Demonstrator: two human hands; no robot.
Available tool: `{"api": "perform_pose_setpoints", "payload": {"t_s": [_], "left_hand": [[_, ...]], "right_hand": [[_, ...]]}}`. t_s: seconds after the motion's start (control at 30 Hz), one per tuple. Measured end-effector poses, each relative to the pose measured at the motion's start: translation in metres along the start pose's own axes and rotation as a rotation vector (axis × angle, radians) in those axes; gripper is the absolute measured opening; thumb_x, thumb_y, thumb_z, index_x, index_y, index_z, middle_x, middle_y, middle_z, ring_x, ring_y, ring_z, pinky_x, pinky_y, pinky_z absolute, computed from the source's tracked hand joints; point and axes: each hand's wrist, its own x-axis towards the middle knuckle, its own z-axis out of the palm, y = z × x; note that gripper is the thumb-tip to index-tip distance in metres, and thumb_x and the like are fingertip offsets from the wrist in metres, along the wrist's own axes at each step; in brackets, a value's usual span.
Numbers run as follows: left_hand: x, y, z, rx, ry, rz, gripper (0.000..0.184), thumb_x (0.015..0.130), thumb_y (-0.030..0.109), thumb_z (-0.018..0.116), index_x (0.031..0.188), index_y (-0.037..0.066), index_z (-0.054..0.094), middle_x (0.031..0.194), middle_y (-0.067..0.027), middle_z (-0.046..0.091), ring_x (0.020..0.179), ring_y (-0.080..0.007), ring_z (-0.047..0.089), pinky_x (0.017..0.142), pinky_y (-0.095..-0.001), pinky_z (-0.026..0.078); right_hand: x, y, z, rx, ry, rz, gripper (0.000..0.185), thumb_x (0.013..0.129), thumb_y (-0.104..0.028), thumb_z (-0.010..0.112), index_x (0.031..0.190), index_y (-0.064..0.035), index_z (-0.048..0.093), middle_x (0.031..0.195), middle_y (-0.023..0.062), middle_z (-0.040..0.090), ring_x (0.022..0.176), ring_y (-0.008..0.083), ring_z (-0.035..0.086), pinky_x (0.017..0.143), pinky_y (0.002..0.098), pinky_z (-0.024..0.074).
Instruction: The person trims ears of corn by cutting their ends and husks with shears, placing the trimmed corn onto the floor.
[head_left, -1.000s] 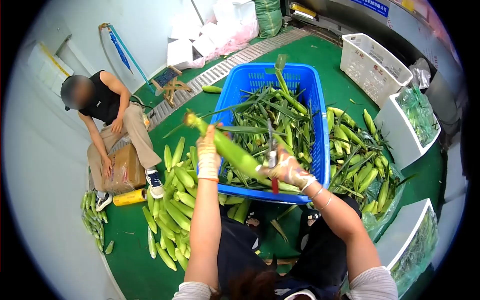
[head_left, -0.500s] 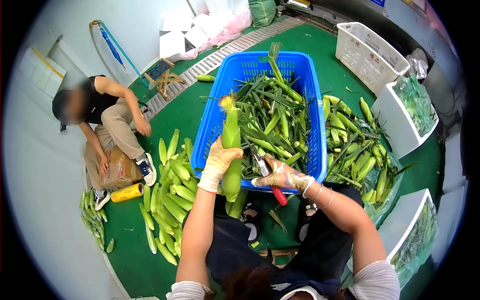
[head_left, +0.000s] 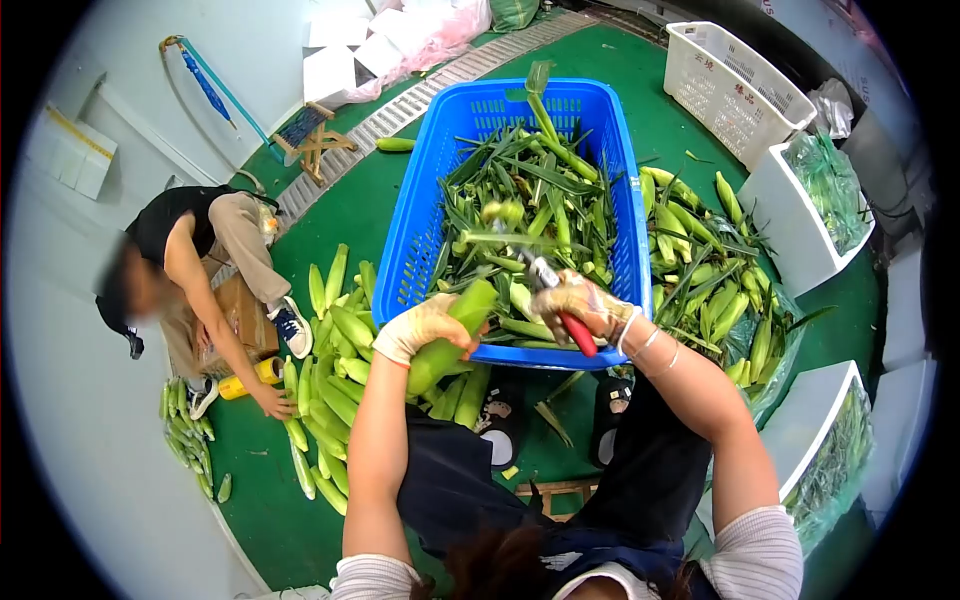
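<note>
My left hand point(head_left: 425, 332), in a pale glove, is wrapped round a green corn cob point(head_left: 455, 335) at the near left corner of the blue basket. The cob's upper end is cut flat. My right hand point(head_left: 585, 305), also gloved, holds pruning shears point(head_left: 545, 275) with a red handle over the basket's near rim. A blurred tip piece point(head_left: 503, 213) hangs above the leaves, apart from the cob. Husks and leaves fill much of the blue basket point(head_left: 405, 215).
Husked cobs point(head_left: 335, 400) lie at left beside a person point(head_left: 190, 250) reaching to them. Untrimmed corn point(head_left: 710, 285) lies right of the basket. White boxes point(head_left: 795, 220) and a white crate point(head_left: 735, 95) stand at right; a folding stool point(head_left: 315, 140) is behind.
The cob in my left hand has been lowered and tilted, and its silky tip has come off. My right hand has moved slightly right. The other person has leaned over and reached to the cobs.
</note>
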Motion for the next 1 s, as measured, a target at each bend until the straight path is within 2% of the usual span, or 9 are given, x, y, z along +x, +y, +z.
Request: {"api": "perform_pose_setpoints", "payload": {"t_s": [0.23,0.43,0.5,0.57,0.63,0.73,0.8,0.93,1.0], "left_hand": [[-0.09,-0.079,-0.118,0.405,0.875,0.195,0.023,0.081,0.021,0.059,0.084,0.001,0.07,0.081,-0.008,0.069,0.079,-0.0167,0.064,0.075,-0.03,0.05],[-0.128,-0.129,-0.19,0.664,1.014,0.045,0.048,0.07,0.005,0.068,0.116,-0.002,0.057,0.101,-0.0072,0.064,0.085,-0.0166,0.058,0.075,-0.0308,0.048],[-0.127,-0.121,-0.224,0.628,1.206,-0.103,0.038,0.08,0.021,0.065,0.109,-0.003,0.062,0.096,-0.0088,0.065,0.081,-0.0168,0.059,0.073,-0.0315,0.047],[-0.105,-0.087,-0.194,0.321,1.414,0.273,0.04,0.092,0.032,0.053,0.097,-0.005,0.066,0.08,-0.0085,0.063,0.071,-0.0166,0.057,0.062,-0.0304,0.047],[-0.111,-0.101,-0.256,0.943,1.517,0.179,0.045,0.094,0.037,0.051,0.094,-0.006,0.066,0.07,-0.0095,0.06,0.066,-0.016,0.056,0.059,-0.0284,0.046],[-0.056,-0.029,-0.209,0.375,1.737,0.082,0.051,0.097,0.039,0.047,0.102,-0.008,0.064,0.06,-0.0104,0.056,0.062,-0.0227,0.06,0.06,-0.0357,0.049],[0.008,0.009,-0.131,0.87,1.475,0.574,0.045,0.098,0.035,0.046,0.103,-0.007,0.061,0.086,-0.0108,0.062,0.083,-0.0208,0.061,0.079,-0.0315,0.05],[0.09,0.031,-0.04,0.941,0.815,-0.012,0.038,0.095,0.022,0.05,0.123,-0.003,0.055,0.127,-0.0142,0.053,0.115,-0.0248,0.051,0.097,-0.0323,0.041],[0.111,0.003,-0.036,1.746,0.348,-0.108,0.052,0.089,0.019,0.062,0.134,-0.001,0.045,0.136,-0.0147,0.046,0.126,-0.0257,0.043,0.103,-0.0337,0.036]], "right_hand": [[-0.069,-0.001,-0.055,-0.473,0.252,-0.171,0.043,0.072,-0.036,0.078,0.093,-0.0043,0.057,0.079,0.0053,0.059,0.074,0.0122,0.054,0.065,0.0291,0.045],[-0.222,0.033,-0.169,-0.188,1.009,-0.033,0.037,0.08,-0.039,0.068,0.08,-0.0031,0.058,0.067,0.0038,0.057,0.057,0.0118,0.053,0.055,0.0266,0.0447],[-0.258,0.097,-0.215,-0.327,1.156,0.168,0.038,0.08,-0.04,0.068,0.081,-0.0026,0.059,0.066,0.0036,0.056,0.057,0.0139,0.055,0.056,0.0269,0.0467],[-0.284,0.154,-0.226,-0.142,1.155,0.205,0.039,0.079,-0.04,0.068,0.08,-0.0022,0.059,0.067,0.0042,0.056,0.057,0.0155,0.056,0.057,0.028,0.048],[-0.289,0.209,-0.23,0.116,1.185,0.23,0.04,0.079,-0.039,0.068,0.081,0.0003,0.06,0.069,0.0061,0.057,0.057,0.0175,0.057,0.058,0.0295,0.0497],[-0.27,0.266,-0.24,-0.138,1.381,0.553,0.06,0.068,-0.049,0.073,0.097,0.0025,0.061,0.086,0.015,0.063,0.073,0.0254,0.061,0.065,0.0357,0.0489],[-0.251,0.3,-0.263,-0.251,1.461,0.52,0.063,0.065,-0.046,0.074,0.102,0.0034,0.059,0.095,0.0192,0.064,0.088,0.03,0.062,0.077,0.0372,0.0479],[-0.187,0.337,-0.345,-0.153,1.655,0.427,0.054,0.07,-0.039,0.07,0.1,0.004,0.058,0.104,0.0265,0.063,0.097,0.0394,0.062,0.085,0.0398,0.0474],[-0.155,0.364,-0.387,-0.329,1.627,0.599,0.059,0.07,-0.039,0.069,0.105,0.0072,0.058,0.102,0.0258,0.064,0.1,0.0383,0.062,0.088,0.0402,0.0482]]}}
